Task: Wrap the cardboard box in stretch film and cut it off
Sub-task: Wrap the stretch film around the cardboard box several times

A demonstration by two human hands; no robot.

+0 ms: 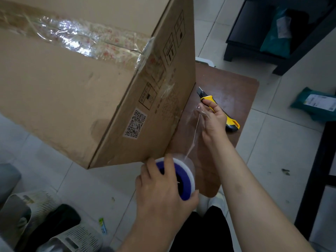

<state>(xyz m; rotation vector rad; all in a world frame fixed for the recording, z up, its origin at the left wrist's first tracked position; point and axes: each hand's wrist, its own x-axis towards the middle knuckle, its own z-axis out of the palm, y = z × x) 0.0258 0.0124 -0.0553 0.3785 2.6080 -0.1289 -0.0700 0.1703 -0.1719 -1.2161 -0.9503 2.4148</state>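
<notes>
A large cardboard box (76, 84) fills the upper left; it stands on a small brown table (229, 84), and crinkled clear tape runs across its top. My left hand (163, 190) grips a roll of stretch film (183, 176) with a purple core, just below the box's near corner. A thin twisted strand of film (193, 139) runs from the roll up to my right hand (211, 119), which pinches its bunched end beside the box's side face. A yellow and black utility knife (218, 110) lies on the table behind my right hand, blade extended.
White slatted baskets (45, 222) stand on the tiled floor at the lower left. A dark shelf unit (269, 33) with a teal parcel stands at the upper right. Another teal parcel (316, 104) lies on the floor at right, near a dark frame (316, 179).
</notes>
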